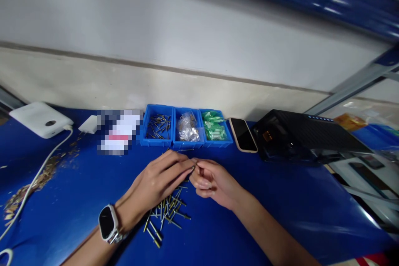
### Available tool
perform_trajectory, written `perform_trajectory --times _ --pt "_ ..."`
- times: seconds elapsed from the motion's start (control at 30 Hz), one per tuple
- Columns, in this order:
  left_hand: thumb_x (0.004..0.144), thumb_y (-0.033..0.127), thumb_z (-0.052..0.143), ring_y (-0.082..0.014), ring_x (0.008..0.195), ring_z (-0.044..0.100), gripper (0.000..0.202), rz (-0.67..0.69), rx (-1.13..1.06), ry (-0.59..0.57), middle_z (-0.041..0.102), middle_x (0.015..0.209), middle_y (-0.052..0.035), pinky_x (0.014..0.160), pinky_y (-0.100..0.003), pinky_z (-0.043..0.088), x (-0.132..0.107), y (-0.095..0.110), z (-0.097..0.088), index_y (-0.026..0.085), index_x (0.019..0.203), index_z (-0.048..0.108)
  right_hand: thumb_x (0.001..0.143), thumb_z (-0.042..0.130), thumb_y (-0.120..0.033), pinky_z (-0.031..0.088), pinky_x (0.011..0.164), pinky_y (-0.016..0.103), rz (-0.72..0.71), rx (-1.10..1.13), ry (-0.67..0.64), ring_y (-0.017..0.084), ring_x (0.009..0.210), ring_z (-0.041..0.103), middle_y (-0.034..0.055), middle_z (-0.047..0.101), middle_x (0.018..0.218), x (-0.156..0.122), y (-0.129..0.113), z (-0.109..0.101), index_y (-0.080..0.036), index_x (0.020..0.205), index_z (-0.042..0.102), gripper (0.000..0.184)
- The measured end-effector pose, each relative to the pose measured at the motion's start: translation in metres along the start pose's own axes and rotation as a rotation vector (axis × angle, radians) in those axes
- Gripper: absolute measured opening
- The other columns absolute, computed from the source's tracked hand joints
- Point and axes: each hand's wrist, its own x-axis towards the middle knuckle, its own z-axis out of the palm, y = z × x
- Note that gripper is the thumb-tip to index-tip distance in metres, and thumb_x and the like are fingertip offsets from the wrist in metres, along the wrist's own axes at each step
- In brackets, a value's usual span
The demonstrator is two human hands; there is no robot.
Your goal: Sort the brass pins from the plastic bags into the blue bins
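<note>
- Both hands meet at centre table: the left hand (158, 181) pinches a thin pin (193, 168) at its fingertips, other fingers stretched along it.
- The right hand (212, 183), fingers curled in, nips the same pin's tip between thumb and forefinger.
- It looks like fine fitting work at the pin's end; what goes on it is too small to tell.
- The loose pile of pins (166, 212) lies at 6 o'clock, under the left palm.
- The blue bins (146, 140) sit at 12 o'clock and the phone (243, 134) at 1.
- Any further move calls for steady fingertips and a tight pinch.
</note>
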Motion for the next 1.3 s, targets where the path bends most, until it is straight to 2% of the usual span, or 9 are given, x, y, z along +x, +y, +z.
perform_trajectory --times 0.13,0.2,0.33,0.47,0.6,0.8,0.93,1.07,1.3 --pt "0.095 0.009 0.057 -0.0167 0.094 0.062 0.029 0.016 -0.016 -0.033 0.066 0.104 -0.0068 0.080 -0.031 0.055 -0.001 0.000 -0.006 0.018 0.122 0.060 0.095 0.052 -0.047 0.019 0.039 0.020 0.013 -0.070 -0.021 0.006 0.039 0.024 -0.0071 0.041 0.045 -0.001 0.004 0.005 -0.019 0.064 0.048 0.042" --pt "0.094 0.008 0.059 -0.0162 0.094 0.064 0.027 0.012 0.023 0.048 0.067 0.104 -0.0058 0.080 -0.030 0.056 0.000 -0.001 -0.011 0.019 0.119 0.062 0.097 0.042 -0.058 0.022 0.039 0.021 -0.070 -0.209 0.076 0.007 0.036 0.028 -0.0065 0.044 0.045 -0.002 0.002 0.007 -0.019 0.069 0.051 0.048" --pt "0.092 0.014 0.063 -0.0195 0.099 0.066 0.028 -0.153 0.327 0.381 0.069 0.110 -0.0064 0.087 -0.037 0.058 0.006 -0.014 -0.023 0.022 0.119 0.064 0.097 0.047 -0.051 0.033 0.048 0.024 -0.432 -0.891 0.392 0.011 0.045 0.044 -0.0039 0.052 0.054 -0.005 -0.003 0.002 -0.020 0.085 0.062 0.037" --pt "0.093 0.024 0.064 -0.0269 0.111 0.063 0.033 -0.272 0.446 0.341 0.066 0.125 -0.0094 0.095 -0.051 0.053 0.010 -0.031 -0.027 0.021 0.125 0.061 0.097 0.050 -0.032 0.038 0.059 0.028 -0.550 -1.640 0.544 0.015 0.056 0.055 -0.0020 0.060 0.063 0.000 -0.003 -0.007 -0.029 0.127 0.062 0.032" --pt "0.093 0.023 0.062 -0.0246 0.106 0.063 0.020 -0.236 0.391 0.291 0.069 0.114 -0.0074 0.093 -0.048 0.052 0.008 -0.031 -0.025 0.020 0.113 0.066 0.094 0.054 -0.028 0.034 0.057 0.029 -0.463 -1.913 0.598 0.019 0.061 0.061 0.0014 0.064 0.064 0.007 -0.002 -0.008 -0.027 0.122 0.065 0.031" --pt "0.096 0.020 0.057 -0.0208 0.097 0.060 0.013 -0.128 0.253 0.101 0.068 0.104 -0.0063 0.086 -0.041 0.051 0.006 -0.018 -0.020 0.019 0.106 0.065 0.087 0.062 -0.025 0.029 0.057 0.027 -0.435 -1.758 0.521 0.016 0.060 0.058 -0.0024 0.059 0.059 0.002 -0.007 -0.006 -0.023 0.083 0.066 0.006" --pt "0.097 0.019 0.055 -0.0203 0.101 0.058 0.024 -0.077 0.176 -0.045 0.063 0.114 -0.0079 0.089 -0.040 0.051 0.004 -0.013 -0.014 0.020 0.120 0.061 0.088 0.063 -0.034 0.031 0.053 0.024 -0.378 -1.097 0.363 0.011 0.051 0.050 -0.0048 0.056 0.057 0.003 -0.005 -0.010 -0.020 0.081 0.063 0.016" --pt "0.096 0.023 0.058 -0.0204 0.097 0.058 0.027 -0.051 0.168 -0.051 0.061 0.110 -0.0089 0.081 -0.036 0.054 0.002 -0.009 -0.003 0.019 0.123 0.060 0.086 0.067 -0.041 0.026 0.048 0.022 -0.337 -0.577 0.307 0.008 0.047 0.039 -0.0073 0.048 0.053 0.006 0.001 -0.003 -0.017 0.086 0.063 0.025" --pt "0.096 0.017 0.058 -0.0163 0.093 0.062 0.022 -0.081 0.068 0.050 0.066 0.104 -0.0071 0.081 -0.029 0.054 0.001 -0.005 0.007 0.015 0.118 0.062 0.092 0.059 -0.038 0.036 0.053 0.024 -0.535 -0.791 0.353 0.011 0.053 0.049 -0.0037 0.056 0.057 -0.006 0.005 0.016 -0.017 0.089 0.064 0.022"
